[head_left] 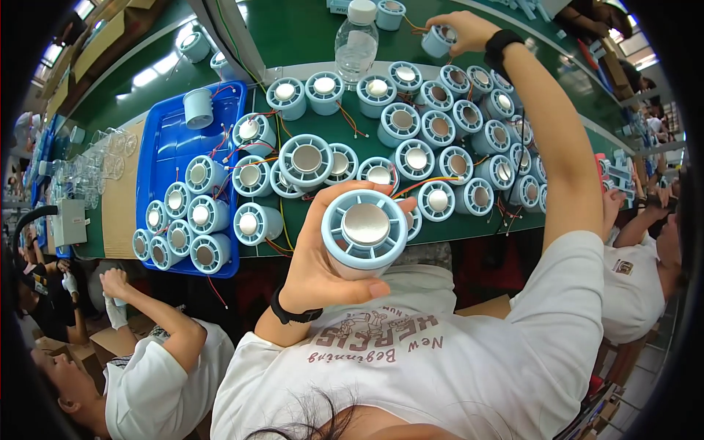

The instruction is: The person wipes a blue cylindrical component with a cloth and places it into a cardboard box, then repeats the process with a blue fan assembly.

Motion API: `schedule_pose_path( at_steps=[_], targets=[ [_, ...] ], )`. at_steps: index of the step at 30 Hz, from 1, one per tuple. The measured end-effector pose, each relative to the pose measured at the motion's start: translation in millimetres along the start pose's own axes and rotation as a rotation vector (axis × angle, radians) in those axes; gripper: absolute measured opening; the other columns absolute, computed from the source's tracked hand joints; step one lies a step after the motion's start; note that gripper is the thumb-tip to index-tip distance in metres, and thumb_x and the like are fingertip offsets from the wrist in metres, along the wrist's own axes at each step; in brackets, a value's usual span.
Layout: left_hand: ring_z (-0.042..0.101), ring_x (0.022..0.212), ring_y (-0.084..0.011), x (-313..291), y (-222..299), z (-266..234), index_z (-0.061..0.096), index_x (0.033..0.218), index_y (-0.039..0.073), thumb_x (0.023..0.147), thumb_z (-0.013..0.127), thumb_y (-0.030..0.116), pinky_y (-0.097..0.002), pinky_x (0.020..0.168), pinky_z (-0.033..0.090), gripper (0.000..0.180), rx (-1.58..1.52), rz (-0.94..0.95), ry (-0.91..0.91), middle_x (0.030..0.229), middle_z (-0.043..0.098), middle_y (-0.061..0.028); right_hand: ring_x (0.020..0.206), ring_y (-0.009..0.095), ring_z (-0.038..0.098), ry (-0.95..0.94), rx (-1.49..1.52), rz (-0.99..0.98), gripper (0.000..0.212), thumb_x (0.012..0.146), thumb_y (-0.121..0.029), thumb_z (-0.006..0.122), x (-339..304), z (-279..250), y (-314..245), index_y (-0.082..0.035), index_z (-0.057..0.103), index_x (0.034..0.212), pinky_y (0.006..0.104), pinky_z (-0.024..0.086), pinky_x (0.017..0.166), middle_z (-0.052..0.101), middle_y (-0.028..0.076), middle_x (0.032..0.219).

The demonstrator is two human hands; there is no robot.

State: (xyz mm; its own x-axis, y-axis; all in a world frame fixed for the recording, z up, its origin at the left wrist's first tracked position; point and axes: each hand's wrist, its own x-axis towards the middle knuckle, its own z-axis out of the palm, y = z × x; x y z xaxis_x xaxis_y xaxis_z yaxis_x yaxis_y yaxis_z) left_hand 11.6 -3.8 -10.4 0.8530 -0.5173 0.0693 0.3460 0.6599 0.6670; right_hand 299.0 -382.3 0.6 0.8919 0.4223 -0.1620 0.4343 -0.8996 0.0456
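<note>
My left hand [308,268] is wrapped round a light-blue cylindrical housing [365,226], raised close in front of my chest. Its spoked round end, with a silver disc in the middle, faces up. Stretched out to the far side of the bench, my right hand [473,33] grips another light-blue housing [438,42] between thumb and fingers. A red-orange wire trails beside that one. Just beyond my left hand, a spoked housing [306,161] sits higher than its neighbours, apparently on top of others. Many similar housings [438,127] with thin coloured wires crowd the bench under my right arm.
A blue tray [165,158] at the left holds several housings, one lying tilted. A clear bottle with a white cap [356,44] stands on the green bench [308,44] near a metal post. Clear plastic parts [110,150] lie farther left. Co-workers [169,374] sit on both sides.
</note>
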Motion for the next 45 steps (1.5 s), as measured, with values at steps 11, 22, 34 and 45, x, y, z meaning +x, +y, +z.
schedule_pose_path(
  at_steps=[11, 22, 34, 45],
  targets=[
    [0.043, 0.133, -0.0382, 15.4, -32.3, 8.9, 0.058, 0.126, 0.007, 0.063, 0.086, 0.001, -0.0457, 0.1, 0.046, 0.069, 0.645, 0.392, -0.376, 0.156, 0.009, -0.024, 0.097, 0.023, 0.062, -0.136, 0.487, 0.03, 0.045, 0.085, -0.029, 0.071, -173.6, -124.3, -176.1, -0.004, 0.061, 0.121, 0.0336, 0.051, 0.085, 0.067, 0.013, 0.105],
    [0.046, 0.129, -0.0433, -13.6, -78.0, 34.4, 0.061, 0.123, 0.008, 0.065, 0.087, 0.005, -0.0463, 0.097, 0.049, 0.063, 0.39, 0.362, -0.821, 0.156, -0.011, -0.0275, 0.053, 0.009, 0.054, -0.371, 0.857, 0.72, 0.056, 0.089, -0.052, 0.057, -301.0, -98.2, -273.0, 0.003, 0.068, 0.082, 0.0215, 0.043, 0.053, 0.059, 0.004, 0.057],
    [0.048, 0.127, -0.0429, -23.6, -103.2, 41.5, 0.051, 0.13, 0.009, 0.06, 0.09, 0.008, -0.053, 0.1, 0.046, 0.08, 0.106, -0.023, -0.934, 0.153, 0.008, -0.0297, 0.048, 0.003, 0.049, 0.313, 1.217, 1.473, 0.053, 0.093, -0.052, 0.052, -528.4, -12.2, -344.7, -0.001, 0.064, 0.094, 0.0153, 0.029, 0.036, 0.061, 0.004, 0.069],
    [0.05, 0.125, -0.0416, -22.9, -128.4, 64.5, 0.042, 0.136, 0.01, 0.058, 0.091, 0.011, -0.0585, 0.102, 0.043, 0.093, 0.252, -0.221, -0.913, 0.149, 0.023, -0.0312, 0.08, 0.029, 0.067, -0.053, 0.477, 2.224, 0.06, 0.062, -0.045, 0.079, -757.8, 210.9, -443.6, 0.006, 0.067, 0.091, 0.0362, 0.052, 0.073, 0.068, 0.02, 0.086]
  ],
)
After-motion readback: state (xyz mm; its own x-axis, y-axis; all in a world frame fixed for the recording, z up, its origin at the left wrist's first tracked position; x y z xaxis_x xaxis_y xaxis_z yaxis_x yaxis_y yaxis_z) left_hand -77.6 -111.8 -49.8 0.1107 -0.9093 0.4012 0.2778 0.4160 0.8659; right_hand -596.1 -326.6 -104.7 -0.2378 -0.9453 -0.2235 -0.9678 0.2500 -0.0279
